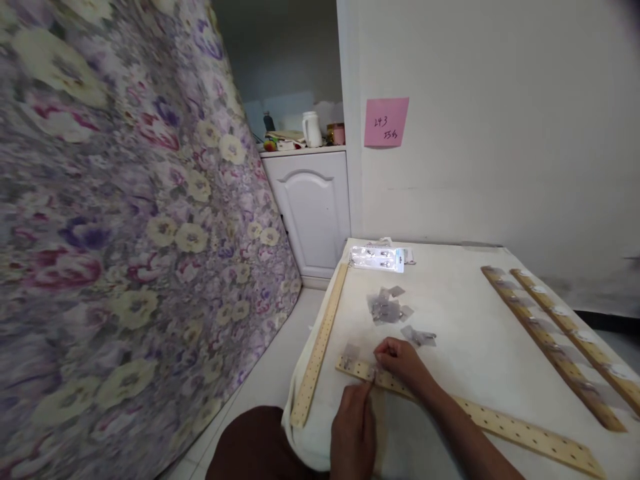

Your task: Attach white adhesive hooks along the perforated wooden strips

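Note:
My left hand [354, 427] and my right hand [403, 363] meet over the left end of a long perforated wooden strip [505, 427] lying across the near side of the white table [465, 293]. Both hands have their fingers pinched together at the strip, and what they pinch is too small to make out. A small clear packet [351, 351] lies just left of my right hand. A loose pile of small clear packets [387, 307] sits beyond my hands, with a few more packets [419, 337] close to my right hand.
Another perforated strip [320, 343] runs along the table's left edge. Two strips with packets attached [560, 340] lie at the right. A clear blister pack [377, 259] rests at the far edge. A floral cloth [125, 233] hangs at left, a pink note [386, 122] on the wall.

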Motion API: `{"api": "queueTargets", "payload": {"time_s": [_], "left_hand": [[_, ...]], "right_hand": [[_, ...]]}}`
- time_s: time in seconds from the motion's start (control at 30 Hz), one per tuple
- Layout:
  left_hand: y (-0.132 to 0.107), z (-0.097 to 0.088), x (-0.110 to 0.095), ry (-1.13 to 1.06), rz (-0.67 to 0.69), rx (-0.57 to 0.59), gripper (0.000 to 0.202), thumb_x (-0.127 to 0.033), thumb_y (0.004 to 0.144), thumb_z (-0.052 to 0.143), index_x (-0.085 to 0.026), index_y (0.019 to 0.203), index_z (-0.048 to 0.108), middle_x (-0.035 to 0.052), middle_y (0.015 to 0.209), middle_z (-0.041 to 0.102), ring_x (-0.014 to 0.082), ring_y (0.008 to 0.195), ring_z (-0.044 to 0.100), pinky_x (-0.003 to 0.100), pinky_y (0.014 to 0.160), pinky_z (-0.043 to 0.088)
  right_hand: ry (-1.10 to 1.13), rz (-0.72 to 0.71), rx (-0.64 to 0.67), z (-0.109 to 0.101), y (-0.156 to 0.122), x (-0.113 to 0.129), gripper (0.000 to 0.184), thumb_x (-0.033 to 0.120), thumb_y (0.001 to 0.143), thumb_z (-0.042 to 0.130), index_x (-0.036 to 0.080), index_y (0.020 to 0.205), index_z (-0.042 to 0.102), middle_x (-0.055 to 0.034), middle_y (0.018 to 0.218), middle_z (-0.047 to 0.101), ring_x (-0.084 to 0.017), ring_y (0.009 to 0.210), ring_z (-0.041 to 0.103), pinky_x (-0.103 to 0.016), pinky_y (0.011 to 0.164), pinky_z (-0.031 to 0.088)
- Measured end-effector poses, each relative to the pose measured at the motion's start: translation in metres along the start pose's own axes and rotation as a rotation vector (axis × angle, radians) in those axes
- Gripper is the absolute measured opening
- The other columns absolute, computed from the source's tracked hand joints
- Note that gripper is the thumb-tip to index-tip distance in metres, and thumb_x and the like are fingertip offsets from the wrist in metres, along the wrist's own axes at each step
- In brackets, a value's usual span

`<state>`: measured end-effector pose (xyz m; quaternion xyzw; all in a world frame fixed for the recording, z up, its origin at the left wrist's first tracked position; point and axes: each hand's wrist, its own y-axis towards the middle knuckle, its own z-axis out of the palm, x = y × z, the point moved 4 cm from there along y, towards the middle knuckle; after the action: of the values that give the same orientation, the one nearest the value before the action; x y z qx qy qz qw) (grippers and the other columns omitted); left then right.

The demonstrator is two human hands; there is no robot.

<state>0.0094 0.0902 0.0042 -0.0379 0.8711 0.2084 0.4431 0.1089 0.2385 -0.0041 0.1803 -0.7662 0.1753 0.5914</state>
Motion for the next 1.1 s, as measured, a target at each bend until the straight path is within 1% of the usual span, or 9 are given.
{"api": "queueTargets", "payload": {"time_s": [0.13,0.23,0.37,0.47,0.67,0.8,1.1], "left_hand": [[0.000,0.000,-0.001,0.034,0.012,-0.028,0.034,-0.018,0.091,0.037,-0.021,0.121,0.054,0.0100,0.107,0.059,0.0184,0.102,0.057,0.034,0.089,0.049],[0.000,0.000,-0.002,0.071,0.018,-0.035,0.037,-0.015,0.090,0.037,-0.021,0.124,0.053,0.0104,0.109,0.059,0.0182,0.103,0.057,0.033,0.090,0.050],[-0.003,0.002,0.000,0.159,0.069,-0.042,0.040,-0.010,0.087,0.039,-0.020,0.123,0.054,0.0105,0.108,0.060,0.0176,0.101,0.059,0.031,0.088,0.052],[-0.004,0.005,0.004,0.225,0.098,-0.042,0.042,-0.008,0.086,0.040,-0.018,0.124,0.053,0.0110,0.110,0.060,0.0175,0.103,0.058,0.030,0.090,0.051],[-0.004,0.008,0.010,0.314,0.143,-0.070,0.045,-0.007,0.085,0.040,-0.019,0.127,0.051,0.0115,0.108,0.060,0.0193,0.101,0.058,0.035,0.088,0.053],[-0.003,0.008,0.009,0.342,0.154,-0.058,0.044,-0.006,0.085,0.039,-0.017,0.126,0.050,0.0125,0.108,0.059,0.0204,0.101,0.057,0.039,0.087,0.053],[-0.002,0.006,0.003,0.354,0.161,-0.061,0.044,-0.006,0.085,0.040,-0.017,0.126,0.050,0.0113,0.107,0.060,0.0196,0.099,0.057,0.038,0.086,0.053]], "right_hand": [[-0.020,0.016,0.009,0.002,0.005,-0.005,0.007,0.021,0.064,0.056,0.018,0.064,0.062,0.0027,0.054,0.059,-0.012,0.052,0.051,-0.023,0.051,0.035],[-0.071,0.018,-0.007,0.003,0.007,-0.009,0.008,0.022,0.065,0.056,0.018,0.066,0.063,0.0023,0.055,0.059,-0.013,0.053,0.052,-0.023,0.052,0.036],[-0.137,0.018,-0.036,0.004,0.007,-0.012,0.009,0.022,0.066,0.056,0.018,0.067,0.064,0.0014,0.057,0.061,-0.014,0.056,0.053,-0.023,0.054,0.037],[-0.169,0.008,-0.042,0.004,0.007,-0.012,0.008,0.022,0.065,0.057,0.020,0.067,0.065,0.0012,0.059,0.063,-0.014,0.058,0.055,-0.023,0.055,0.037],[-0.170,0.004,-0.057,0.004,0.005,-0.009,0.007,0.023,0.067,0.057,0.021,0.065,0.064,0.0015,0.058,0.063,-0.014,0.058,0.055,-0.023,0.055,0.036],[-0.209,0.015,-0.058,0.004,0.004,-0.008,0.008,0.024,0.067,0.056,0.020,0.066,0.063,0.0007,0.060,0.064,-0.015,0.059,0.056,-0.023,0.056,0.037],[-0.228,0.015,-0.047,0.003,0.003,-0.008,0.010,0.021,0.067,0.053,0.019,0.068,0.063,-0.0001,0.063,0.064,-0.015,0.062,0.057,-0.023,0.058,0.038]]}}
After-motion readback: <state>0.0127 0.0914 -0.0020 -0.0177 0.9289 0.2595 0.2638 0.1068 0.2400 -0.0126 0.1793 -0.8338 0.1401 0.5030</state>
